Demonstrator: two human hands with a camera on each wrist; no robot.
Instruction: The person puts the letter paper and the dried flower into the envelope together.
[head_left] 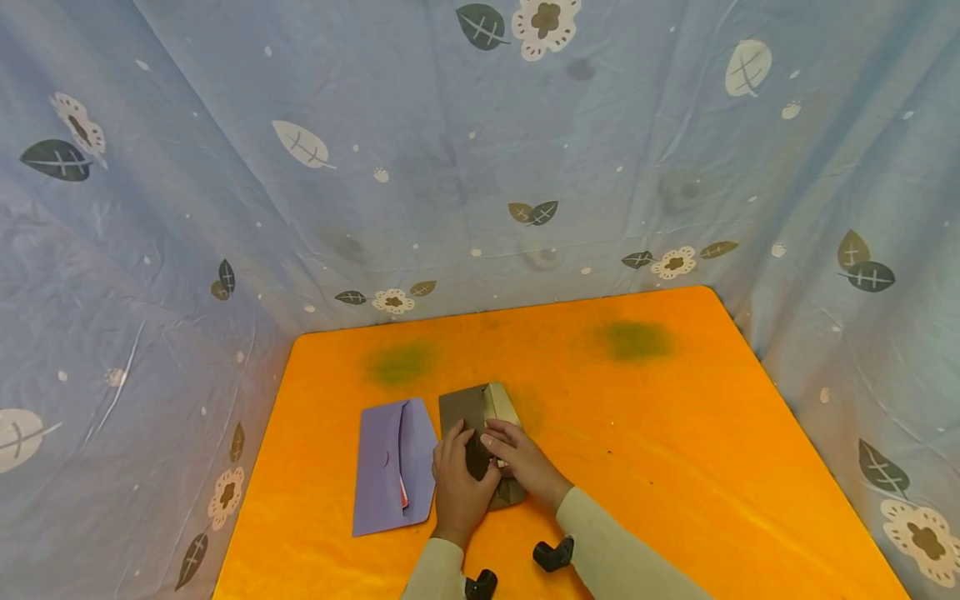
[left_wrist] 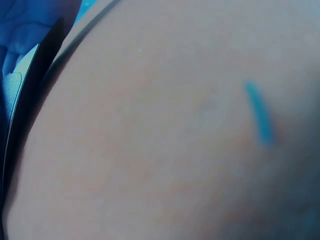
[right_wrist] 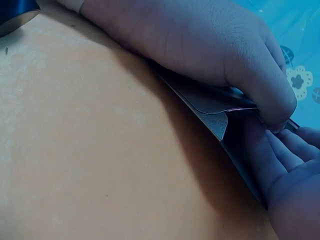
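Observation:
A dark brown envelope [head_left: 461, 406] lies on the table with its paler flap [head_left: 502, 403] folded out to the right. My left hand [head_left: 459, 492] grips it at the pocket's edge, fingers on its face and thumb toward the opening. From the right, my right hand [head_left: 529, 467] reaches across the flap. In the right wrist view, fairly straight fingers of the right hand [right_wrist: 300, 190] enter the dark opening, close to the left thumb; what they touch inside is hidden. In the left wrist view, part of the envelope [left_wrist: 20, 95] shows beside a blurred pale surface.
Left of the hands lies a purple envelope [head_left: 378, 467], flap open, with a red and white piece [head_left: 403, 493] showing inside. The orange table [head_left: 675, 417] has a patterned curtain [head_left: 450, 125] along its back and sides. Black wrist devices [head_left: 553, 554] hang below both sleeves.

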